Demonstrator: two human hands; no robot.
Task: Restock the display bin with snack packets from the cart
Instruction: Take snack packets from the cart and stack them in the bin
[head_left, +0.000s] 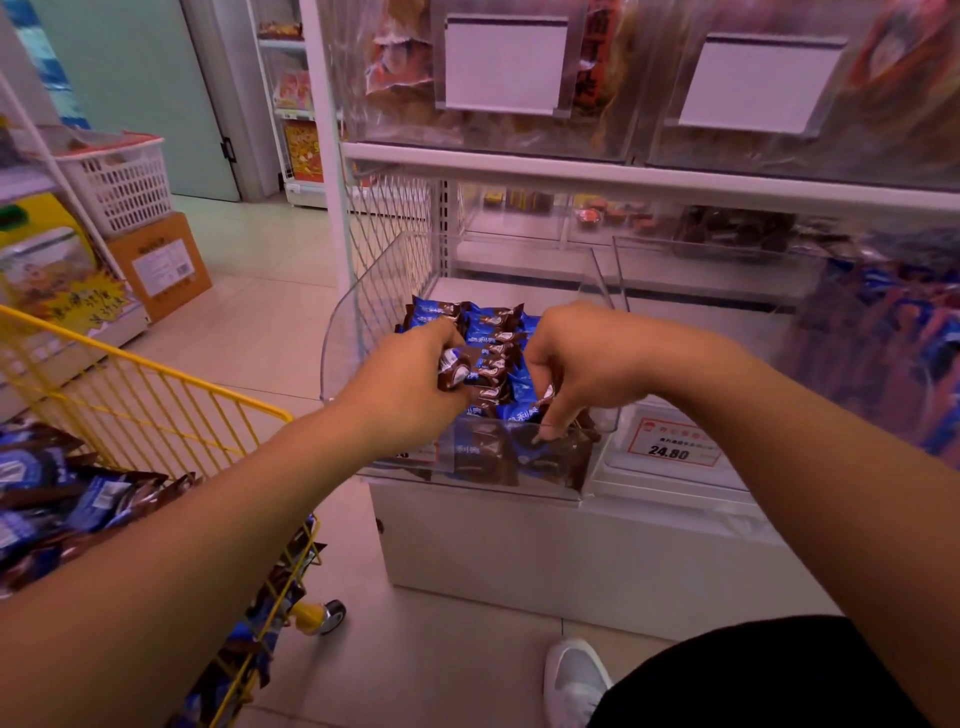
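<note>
Your left hand (410, 384) is curled around a small bunch of snack packets (460, 366), glossy brown and blue foil wrappers with crimped ends, and holds them over the near-left part of the display bin (343, 332). Your right hand (582, 364) reaches down into the same bin from the right, its fingers (550, 415) bent and pinching at a packet near the front wall; how firmly it has that packet you cannot tell, since the knuckles hide the fingertips.

That bin is a clear, hard plastic trough with a curved left wall and a low front lip, sitting on a white shelf base (571, 551). Inside it the blue-and-brown packets lie in a loose row running from the back toward you, some standing on edge, some flat against the front panel.

To your left stands the cart (156, 395), a yellow wire frame with thin vertical bars and a small grey caster (332, 616) at its corner. More of the same shiny packets (67, 499) are heaped in it, under your left forearm.

Just right of the bin, a white and red price tag (672, 441) reads 24.80. Beyond it another clear bin (883, 353) holds blue wrapped goods, blurred. Above, transparent bins with blank white label holders (506, 65) carry reddish-orange bagged snacks. On the far left, a white perforated plastic basket (122, 182) rests on a brown cardboard box (161, 265). Pale glossy tiles (260, 291) cover the floor, and a white shoe (574, 680) shows near the lower edge.
</note>
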